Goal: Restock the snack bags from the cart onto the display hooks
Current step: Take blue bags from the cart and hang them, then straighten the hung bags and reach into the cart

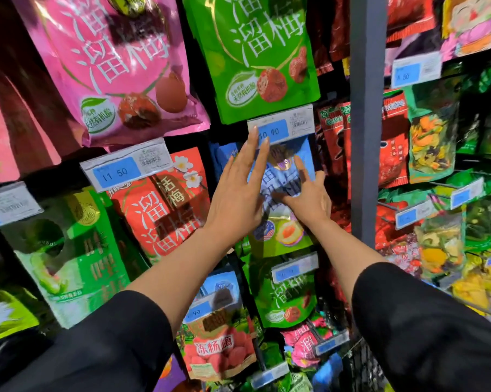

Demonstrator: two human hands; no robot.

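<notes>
A blue snack bag (288, 171) with a green bottom hangs in the middle of the display, under a price tag (281, 127) reading 10.90. My left hand (238, 193) lies flat against the bag's left side, its straight fingers reaching up to the tag. My right hand (309, 196) presses on the bag's front, index finger pointing up, thumb stretched left across the bag. The hook behind the tag is hidden. No cart shows clearly.
Hanging bags crowd all sides: pink (120, 66) and green (261, 52) above, red (165, 205) to the left, green (286, 295) and strawberry-print (219, 343) below. A grey upright post (366, 108) stands right of my hands, with more hooks and tags beyond it.
</notes>
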